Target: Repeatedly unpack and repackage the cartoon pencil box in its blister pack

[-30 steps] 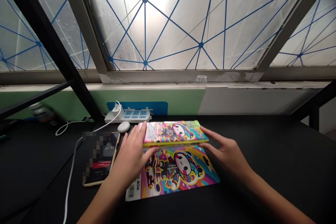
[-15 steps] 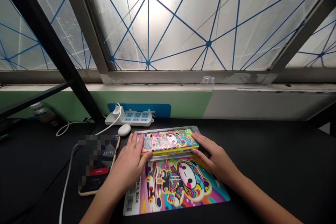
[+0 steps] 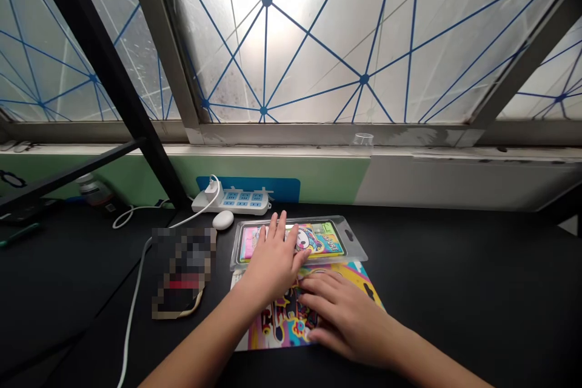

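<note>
A colourful pencil box (image 3: pixel 326 240) with a cartoon character lies inside a clear plastic tray (image 3: pixel 355 248). My left hand (image 3: pixel 275 257) rests on the box with fingers outstretched, covering its middle-left part. Nearer to me, a printed cardboard sheet (image 3: pixel 297 330) lies flat, its far edge against or under the tray. On that sheet sits my right hand (image 3: pixel 348 315), fingers spread and slightly bent, hiding much of the printed picture. Neither hand grips anything.
Left of the sheet lies a phone (image 3: pixel 184 285), partly blurred out. Behind it are a white rounded case (image 3: pixel 223 220), a power strip (image 3: pixel 245 201) and a white cable (image 3: pixel 136 303). A bottle (image 3: pixel 95 190) stands far left. A clear cup (image 3: pixel 363 140) is on the windowsill.
The pencil box now sits down in the tray, whose rim shows around it. My left hand slid right onto the box's face; my right hand left its end and came down onto the sheet.
</note>
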`<state>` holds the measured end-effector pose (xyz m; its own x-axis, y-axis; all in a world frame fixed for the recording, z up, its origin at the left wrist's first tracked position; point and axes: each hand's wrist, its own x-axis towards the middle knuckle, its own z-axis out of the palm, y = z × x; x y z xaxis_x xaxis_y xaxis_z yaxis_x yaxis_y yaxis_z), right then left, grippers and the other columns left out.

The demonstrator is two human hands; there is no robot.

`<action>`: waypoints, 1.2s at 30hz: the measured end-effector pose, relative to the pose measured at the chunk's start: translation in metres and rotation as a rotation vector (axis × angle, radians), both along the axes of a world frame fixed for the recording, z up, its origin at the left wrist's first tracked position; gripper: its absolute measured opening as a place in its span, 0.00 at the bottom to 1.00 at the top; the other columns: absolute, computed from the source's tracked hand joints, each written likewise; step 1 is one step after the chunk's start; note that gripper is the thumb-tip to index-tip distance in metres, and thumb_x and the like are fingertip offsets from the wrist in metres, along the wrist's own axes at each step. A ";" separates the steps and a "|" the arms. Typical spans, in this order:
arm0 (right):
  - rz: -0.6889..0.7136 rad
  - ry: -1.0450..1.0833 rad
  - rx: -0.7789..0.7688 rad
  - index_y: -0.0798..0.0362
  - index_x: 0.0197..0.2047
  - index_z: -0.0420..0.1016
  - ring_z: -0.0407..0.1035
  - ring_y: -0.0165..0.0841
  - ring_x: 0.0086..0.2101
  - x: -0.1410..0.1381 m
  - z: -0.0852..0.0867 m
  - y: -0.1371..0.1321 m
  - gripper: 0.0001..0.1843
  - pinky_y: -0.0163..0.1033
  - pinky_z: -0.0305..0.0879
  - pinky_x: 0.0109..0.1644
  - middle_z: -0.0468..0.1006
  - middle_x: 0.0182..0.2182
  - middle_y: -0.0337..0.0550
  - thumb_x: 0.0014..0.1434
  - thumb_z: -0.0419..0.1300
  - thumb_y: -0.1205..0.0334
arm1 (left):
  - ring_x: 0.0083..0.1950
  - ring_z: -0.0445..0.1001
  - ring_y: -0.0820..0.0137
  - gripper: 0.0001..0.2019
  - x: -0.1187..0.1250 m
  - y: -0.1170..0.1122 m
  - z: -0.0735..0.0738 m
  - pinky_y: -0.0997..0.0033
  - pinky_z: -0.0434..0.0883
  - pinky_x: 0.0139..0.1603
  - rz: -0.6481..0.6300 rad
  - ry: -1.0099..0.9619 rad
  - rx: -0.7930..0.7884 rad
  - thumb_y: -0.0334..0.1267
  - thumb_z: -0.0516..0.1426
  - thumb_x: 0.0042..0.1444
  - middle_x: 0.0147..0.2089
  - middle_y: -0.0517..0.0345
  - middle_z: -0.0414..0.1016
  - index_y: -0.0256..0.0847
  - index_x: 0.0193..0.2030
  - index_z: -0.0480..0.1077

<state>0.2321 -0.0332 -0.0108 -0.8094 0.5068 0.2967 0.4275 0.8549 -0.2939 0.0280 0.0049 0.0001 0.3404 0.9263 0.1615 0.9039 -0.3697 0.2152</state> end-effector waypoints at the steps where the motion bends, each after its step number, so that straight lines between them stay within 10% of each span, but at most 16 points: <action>1: 0.003 -0.041 -0.062 0.51 0.62 0.71 0.67 0.48 0.60 -0.002 0.001 -0.002 0.27 0.55 0.64 0.64 0.76 0.59 0.53 0.65 0.60 0.46 | 0.77 0.45 0.44 0.30 -0.002 0.003 -0.001 0.38 0.55 0.70 -0.010 0.010 -0.012 0.53 0.47 0.71 0.77 0.36 0.47 0.37 0.72 0.59; 8: -0.042 -0.204 -0.345 0.51 0.76 0.44 0.47 0.55 0.70 0.004 0.004 0.004 0.55 0.64 0.39 0.73 0.50 0.73 0.54 0.58 0.57 0.28 | 0.77 0.47 0.48 0.31 -0.033 0.016 -0.014 0.39 0.52 0.72 -0.018 0.023 0.022 0.56 0.46 0.70 0.76 0.40 0.49 0.41 0.73 0.58; 19: -0.496 -0.106 -0.119 0.52 0.41 0.71 0.68 0.45 0.41 -0.009 -0.009 0.001 0.10 0.51 0.66 0.45 0.74 0.42 0.51 0.67 0.58 0.54 | 0.77 0.47 0.51 0.31 -0.051 0.012 -0.018 0.40 0.53 0.72 -0.020 0.046 0.016 0.58 0.44 0.70 0.77 0.46 0.48 0.46 0.74 0.56; 30: -0.666 0.027 -0.108 0.48 0.32 0.65 0.67 0.36 0.27 0.032 0.003 0.017 0.19 0.40 0.58 0.32 0.72 0.25 0.39 0.65 0.56 0.41 | 0.77 0.45 0.51 0.30 -0.056 0.013 -0.012 0.40 0.52 0.72 -0.046 -0.034 -0.088 0.57 0.46 0.70 0.77 0.45 0.47 0.46 0.73 0.58; 36: -0.760 -0.016 -0.453 0.48 0.29 0.73 0.70 0.36 0.27 0.103 0.002 0.073 0.24 0.38 0.60 0.31 0.78 0.25 0.39 0.63 0.55 0.37 | 0.76 0.50 0.53 0.21 -0.056 0.009 -0.004 0.38 0.52 0.71 -0.081 -0.077 -0.141 0.46 0.47 0.72 0.75 0.47 0.55 0.47 0.66 0.68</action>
